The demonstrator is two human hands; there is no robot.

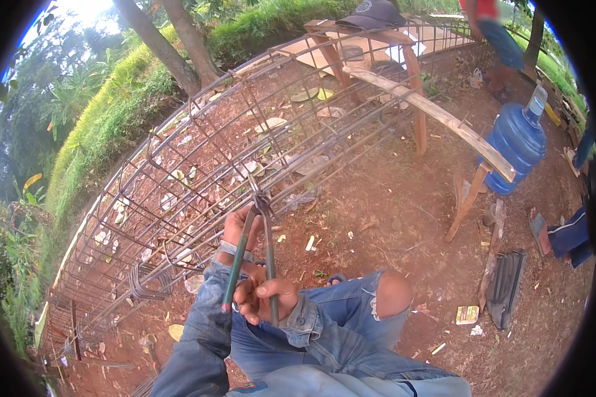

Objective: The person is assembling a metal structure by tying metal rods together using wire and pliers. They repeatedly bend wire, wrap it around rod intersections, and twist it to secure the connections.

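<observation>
A pair of pincers with green handles stands jaws-up in front of me, its handles spread apart. My right hand is closed round the lower part of the right handle; the left handle slants past its fingers. The dark jaws are at the steel bars of a long rebar cage. Just beyond the handles, my left hand is closed beside the jaws, against the bars. The pincers partly cover its fingers, and what they grip does not show clearly.
A wooden trestle props the cage's far end, with a dark cap on top. At right stand a blue water jug and a black bag. Another person is at the far right; a sandaled foot shows nearer.
</observation>
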